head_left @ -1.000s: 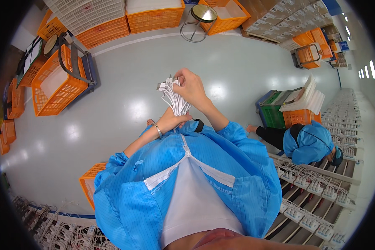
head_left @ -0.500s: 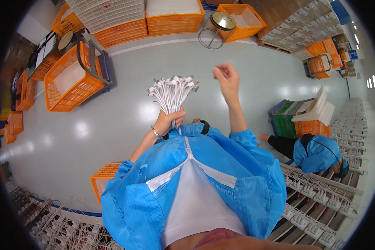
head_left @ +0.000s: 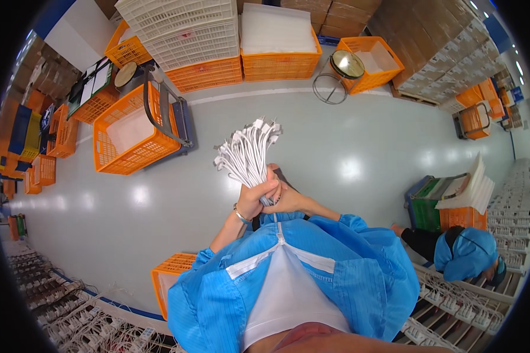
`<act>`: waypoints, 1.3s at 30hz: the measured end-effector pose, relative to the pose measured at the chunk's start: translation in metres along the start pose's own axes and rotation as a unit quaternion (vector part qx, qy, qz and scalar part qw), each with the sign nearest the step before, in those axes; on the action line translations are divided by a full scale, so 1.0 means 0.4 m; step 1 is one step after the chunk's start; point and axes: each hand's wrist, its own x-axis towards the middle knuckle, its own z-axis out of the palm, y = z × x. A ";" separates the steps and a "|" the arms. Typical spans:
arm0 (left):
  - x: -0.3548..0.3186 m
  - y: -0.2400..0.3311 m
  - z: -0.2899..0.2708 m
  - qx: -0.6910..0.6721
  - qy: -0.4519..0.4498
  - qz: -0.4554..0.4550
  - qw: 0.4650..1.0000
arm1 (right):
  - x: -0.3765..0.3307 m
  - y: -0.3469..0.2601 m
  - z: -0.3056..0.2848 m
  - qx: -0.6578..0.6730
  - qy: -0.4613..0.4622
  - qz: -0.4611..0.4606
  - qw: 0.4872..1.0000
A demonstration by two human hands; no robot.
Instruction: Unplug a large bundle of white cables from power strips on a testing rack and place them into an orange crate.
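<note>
Since half a second before, the right hand (head_left: pixel 287 200) has come back: it was raised in the air, well apart to the right, and now it is at the bundle of white cables (head_left: pixel 245 156), touching the left hand (head_left: pixel 255 197). The background has also slid to the right in the view.

The bundle is in front of the person's body, above the floor (head_left: pixel 312 129), and its plug ends spread out to the far side, like a fan. The fingers of the left hand are clamped on its lower part. The fingers of the right hand are partly hidden there, so I cannot tell if they also grip the cables. On the left wrist there is a silver bracelet (head_left: pixel 241 215).

At the far left, an orange crate (head_left: pixel 132 162) stands on a cart (head_left: pixel 186 126). In the far middle there are white crates (head_left: pixel 182 41), piled up, and to the right of them a round stool (head_left: pixel 347 63). On the right side, a co-worker (head_left: pixel 466 253) in blue bends over a rack (head_left: pixel 453 303) with white plugs, near a green crate (head_left: pixel 424 212).
</note>
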 end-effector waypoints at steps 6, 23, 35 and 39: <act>0.124 0.037 -0.082 -0.003 0.130 0.008 0.991 | 0.149 0.127 -0.062 0.017 -0.036 -0.052 0.998; 0.178 0.037 -0.239 0.356 0.388 0.126 0.841 | 0.631 -0.167 -0.160 0.374 -0.427 0.065 0.821; -0.046 0.091 -0.572 0.471 0.537 0.280 0.642 | 0.813 -0.474 0.245 0.478 -0.650 -0.130 0.576; -0.213 0.152 -0.708 0.486 0.560 0.291 0.604 | 0.907 -0.603 0.360 0.506 -0.672 -0.223 0.492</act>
